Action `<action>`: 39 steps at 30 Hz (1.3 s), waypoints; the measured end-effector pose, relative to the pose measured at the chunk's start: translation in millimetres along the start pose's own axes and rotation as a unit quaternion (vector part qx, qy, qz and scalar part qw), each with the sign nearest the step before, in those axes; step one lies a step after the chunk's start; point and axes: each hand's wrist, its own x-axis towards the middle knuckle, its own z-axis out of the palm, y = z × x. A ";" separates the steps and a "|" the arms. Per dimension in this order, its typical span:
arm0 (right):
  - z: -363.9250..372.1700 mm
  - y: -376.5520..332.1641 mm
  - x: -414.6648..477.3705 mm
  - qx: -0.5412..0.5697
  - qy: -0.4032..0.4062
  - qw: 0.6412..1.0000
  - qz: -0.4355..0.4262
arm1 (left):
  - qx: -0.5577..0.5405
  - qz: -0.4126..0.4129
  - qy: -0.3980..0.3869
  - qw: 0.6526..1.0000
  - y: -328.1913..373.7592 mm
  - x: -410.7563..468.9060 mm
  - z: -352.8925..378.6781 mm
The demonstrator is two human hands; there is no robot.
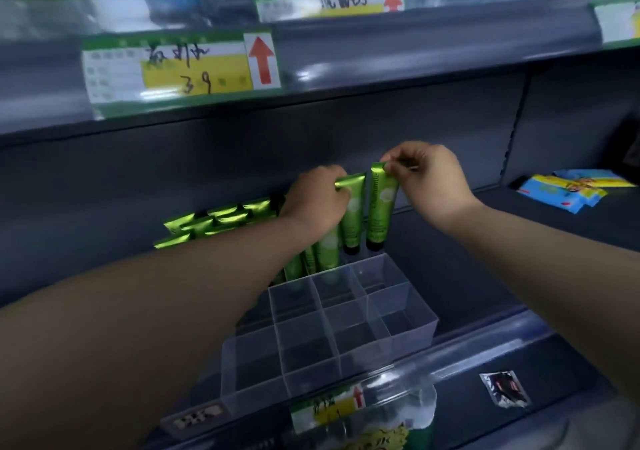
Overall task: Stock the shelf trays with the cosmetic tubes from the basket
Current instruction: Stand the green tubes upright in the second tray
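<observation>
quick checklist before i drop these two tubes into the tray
1. Left hand grip: ok, it pinches the crimped end of the left tube.
2. Right hand grip: ok, it pinches the crimp of the right tube.
3. Orientation: ok, both tubes hang upright with their black caps down.
4. Free cells in the tray: ok, the front and middle rows look empty.
5. Caps lined up over cells: cannot tell, they hang near the tray's back edge.
6. Back-left cells: not ok, stocked tubes already fill them.
</observation>
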 end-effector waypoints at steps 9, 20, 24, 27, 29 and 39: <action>33.3 28.1 -4.8 -0.026 0.000 1.000 -0.004 | 0.018 -0.022 0.003 1.000 -19.6 3.7 23.7; 51.4 39.7 -16.5 -0.028 -0.056 0.998 0.026 | 0.066 -0.025 -0.012 0.997 -22.0 0.3 33.4; 50.7 35.5 -18.1 -0.051 -0.073 0.995 0.035 | 0.084 -0.011 -0.022 0.996 -23.8 -2.1 29.8; 46.2 30.0 -23.7 -0.101 -0.109 0.988 0.030 | 0.090 0.003 -0.029 0.996 -24.7 -7.6 23.9; 43.4 24.2 -28.7 -0.123 -0.125 0.984 0.019 | 0.113 0.022 -0.035 0.993 -22.3 -12.2 18.5; 43.7 -20.7 -66.8 -0.265 -0.186 0.946 -0.017 | 0.280 0.105 -0.083 0.951 -12.9 -50.1 -22.3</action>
